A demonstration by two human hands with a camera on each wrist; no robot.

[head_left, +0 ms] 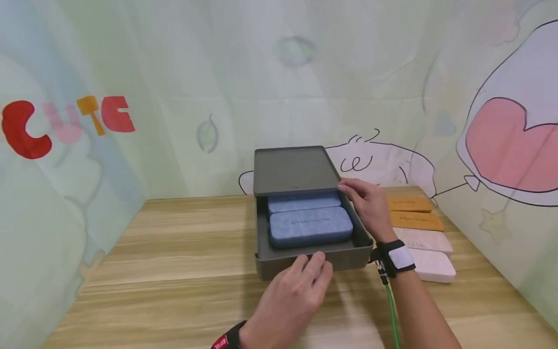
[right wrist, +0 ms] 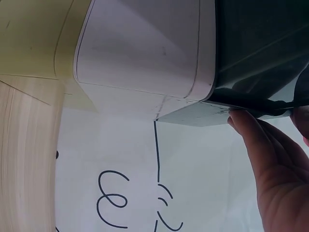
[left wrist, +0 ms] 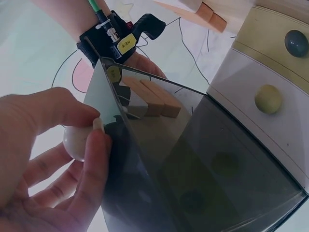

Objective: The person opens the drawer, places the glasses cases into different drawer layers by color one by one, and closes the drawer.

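open dark grey plastic drawer [head_left: 353, 258] with two blue oblong cases [head_left: 311, 226]

drawer: we find it standing out from a dark grey flat-topped cabinet [head_left: 294, 169], whose overhang hides the rear case's back.
left hand [head_left: 289, 298]: thumb and fingers pinching a round white knob [left wrist: 75, 143] on the drawer front.
right hand [head_left: 368, 203]: thumb and fingers gripping the cabinet's right front corner.
to the right, on a pale wood-grain table [head_left: 187, 242]: two flat orange cases [head_left: 416, 221], two flat pale cases [head_left: 433, 265].
obstruction: a black wristband [head_left: 394, 259] blocks our view of the nearest pale case's left end.
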